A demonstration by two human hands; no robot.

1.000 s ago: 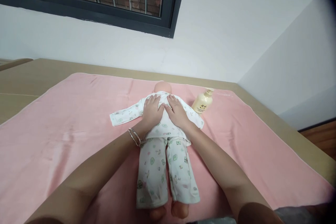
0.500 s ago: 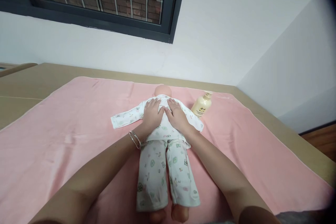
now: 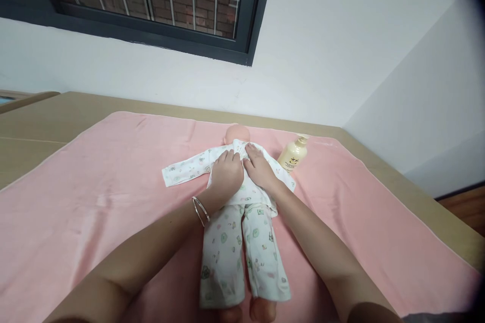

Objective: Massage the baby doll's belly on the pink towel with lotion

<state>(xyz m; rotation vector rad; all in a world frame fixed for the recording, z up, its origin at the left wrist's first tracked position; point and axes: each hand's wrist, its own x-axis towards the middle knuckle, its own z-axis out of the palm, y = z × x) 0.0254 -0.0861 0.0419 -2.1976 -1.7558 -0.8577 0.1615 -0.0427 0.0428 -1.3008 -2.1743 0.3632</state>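
A baby doll [image 3: 237, 134] lies on a pink cloth, head away from me and bare feet toward me, in a white patterned shirt [image 3: 253, 194] and matching trousers [image 3: 223, 257]. My left hand [image 3: 227, 174], with bangles at its wrist, is curled on the upper left of the shirt. Its fingers are bent in on the fabric, which rises in a fold beside them; the fingertips are partly hidden. Stretched out flat, my right hand [image 3: 260, 169] rests on the shirt's upper right side. The doll's face is not visible.
A cream pump bottle [image 3: 293, 154] lies tilted beside the doll's right-hand sleeve. The pink cloth [image 3: 113, 176] covers most of a wooden surface [image 3: 83, 106]. Behind it stand a white wall [image 3: 303, 75] and a dark-framed window [image 3: 242, 50].
My left hand has gone from lying flat to curled, and the shirt fabric near the collar has lifted. My right hand remains flat. The view has shifted slightly.
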